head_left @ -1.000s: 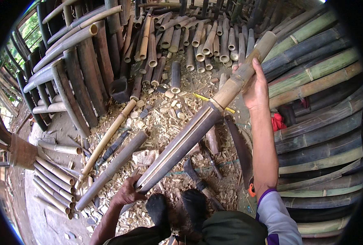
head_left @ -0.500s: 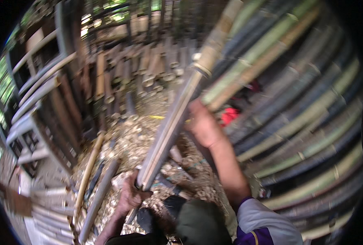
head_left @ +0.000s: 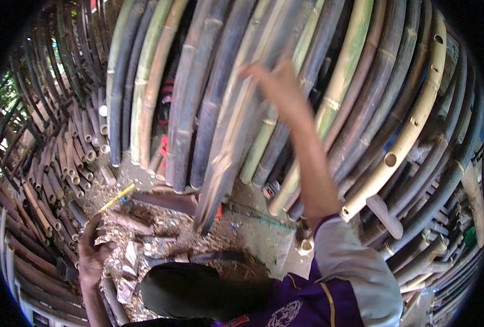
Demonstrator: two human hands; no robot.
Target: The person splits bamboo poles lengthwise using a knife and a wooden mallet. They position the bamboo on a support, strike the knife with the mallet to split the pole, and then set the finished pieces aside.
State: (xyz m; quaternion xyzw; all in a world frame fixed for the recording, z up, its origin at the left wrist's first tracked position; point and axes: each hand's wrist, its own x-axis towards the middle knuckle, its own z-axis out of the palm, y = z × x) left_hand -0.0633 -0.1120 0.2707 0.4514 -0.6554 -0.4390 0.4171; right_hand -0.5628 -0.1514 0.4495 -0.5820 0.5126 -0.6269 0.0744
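A long bamboo pole [head_left: 224,155], dark with pale strips along it, slants over the stack of poles, smeared by motion. My right hand [head_left: 280,90] is on its upper part, my thumb side crossing it; the fingers on the far side are blurred. The pole's lower end reaches over the chip-strewn ground. At lower left my left hand [head_left: 92,250] is off the pole, with bent fingers apart and nothing in them. Near its fingertips are a thin yellow strip [head_left: 118,197] and wood chips [head_left: 130,253]. A dark, flat, blade-like piece [head_left: 165,201] lies beyond.
Dark and green bamboo poles [head_left: 183,109] fill the far side and the right. One pale pole [head_left: 415,128] has round holes. Short cut bamboo pieces [head_left: 70,158] are stacked at left. Red objects [head_left: 163,147] show between poles. A small can-like object [head_left: 271,189] sits near the pole ends.
The view has swung toward the pole stack on the right. My left hand has let go of the pole's lower end. My right hand has carried the pole over the stack.
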